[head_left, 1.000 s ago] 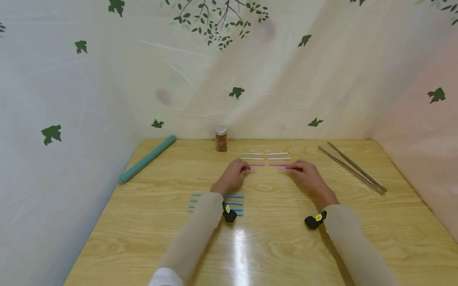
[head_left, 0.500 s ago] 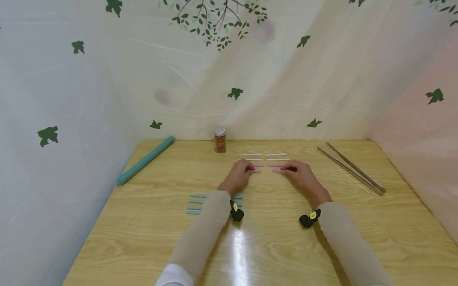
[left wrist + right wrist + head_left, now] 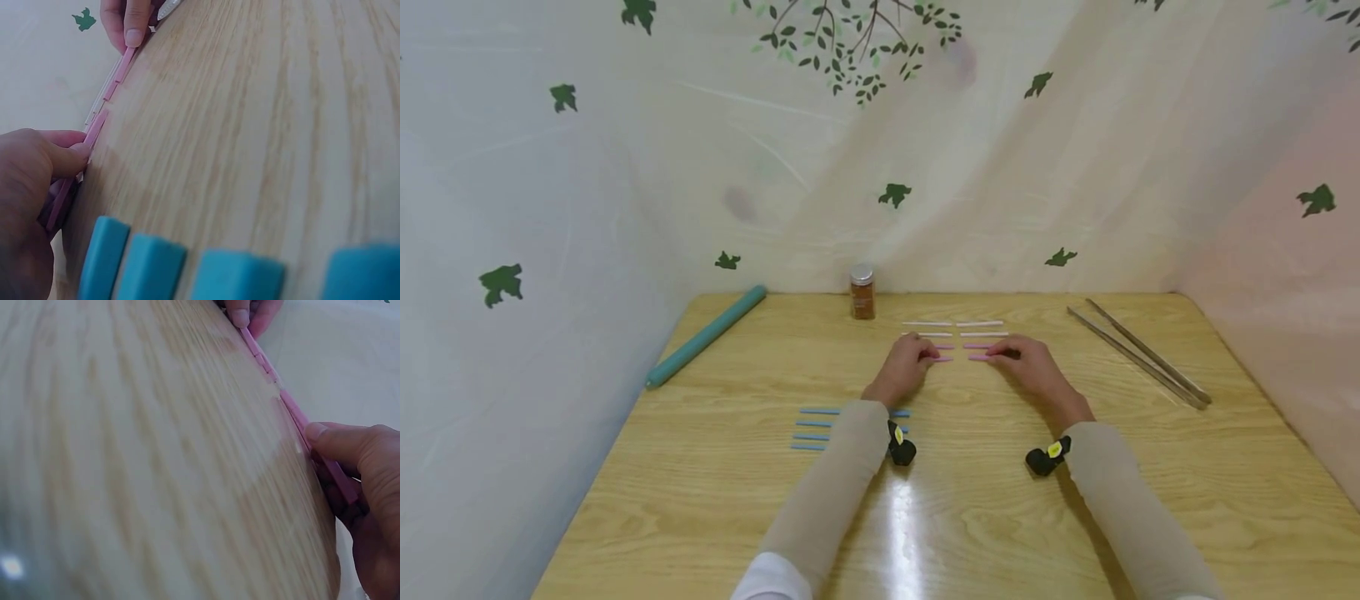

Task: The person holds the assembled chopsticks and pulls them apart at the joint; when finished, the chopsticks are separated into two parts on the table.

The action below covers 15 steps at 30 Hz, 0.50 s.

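Observation:
My left hand [image 3: 904,367] pinches a slim pink stick [image 3: 95,129] between thumb and fingers, low over the wooden table. Opposite it, my right hand [image 3: 1036,371] pinches a second pink stick [image 3: 292,406] the same way. The two sticks point at each other, roughly in line, with a small gap between their inner ends. Just behind them lies another pair of pink sticks, the right one [image 3: 977,346] partly covered by the hand. Farther back are two rows of white sticks [image 3: 981,323], also split into left and right.
Several blue sticks [image 3: 811,436] lie under my left forearm, partly hidden by it. A teal rod [image 3: 707,337] rests at the left edge. A jar with a silver lid [image 3: 862,293] stands at the back, and long metal tongs [image 3: 1138,354] lie at the right.
Both hands have moved inward, bringing the inner ends of the two held pink sticks closer together. The left forearm has shifted right, uncovering more of the blue sticks' left ends.

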Each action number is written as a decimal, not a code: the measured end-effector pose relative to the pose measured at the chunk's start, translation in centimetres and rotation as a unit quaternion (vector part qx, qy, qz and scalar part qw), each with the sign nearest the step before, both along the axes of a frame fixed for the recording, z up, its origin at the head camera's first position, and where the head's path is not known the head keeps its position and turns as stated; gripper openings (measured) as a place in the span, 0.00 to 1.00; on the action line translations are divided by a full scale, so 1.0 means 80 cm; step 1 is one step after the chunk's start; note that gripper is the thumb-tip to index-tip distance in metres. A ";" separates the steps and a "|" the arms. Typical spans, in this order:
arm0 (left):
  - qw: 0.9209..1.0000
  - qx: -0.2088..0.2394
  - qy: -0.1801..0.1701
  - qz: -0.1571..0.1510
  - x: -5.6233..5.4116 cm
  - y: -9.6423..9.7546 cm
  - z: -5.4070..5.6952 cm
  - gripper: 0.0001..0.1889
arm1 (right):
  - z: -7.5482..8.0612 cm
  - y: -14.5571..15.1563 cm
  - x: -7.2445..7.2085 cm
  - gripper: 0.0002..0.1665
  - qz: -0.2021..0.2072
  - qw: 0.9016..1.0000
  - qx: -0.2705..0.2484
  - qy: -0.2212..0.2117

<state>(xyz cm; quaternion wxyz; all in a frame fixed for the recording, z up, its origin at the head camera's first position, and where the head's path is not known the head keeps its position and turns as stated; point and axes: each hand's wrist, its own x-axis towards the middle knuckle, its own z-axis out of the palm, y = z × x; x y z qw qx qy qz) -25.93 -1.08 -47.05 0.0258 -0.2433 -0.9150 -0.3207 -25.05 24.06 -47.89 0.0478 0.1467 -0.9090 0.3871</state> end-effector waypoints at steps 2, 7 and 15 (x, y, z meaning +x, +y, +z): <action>1.000 -0.003 0.003 0.001 -0.001 0.001 -0.001 0.06 | 0.000 0.000 0.000 0.09 0.002 1.000 0.004 0.011; 1.000 -0.009 0.011 0.001 -0.003 0.003 -0.006 0.06 | -0.002 0.000 0.000 0.08 0.006 1.000 0.005 0.028; 1.000 -0.019 0.015 0.002 -0.001 0.006 -0.003 0.06 | -0.003 -0.001 0.000 0.07 0.005 0.999 0.021 0.038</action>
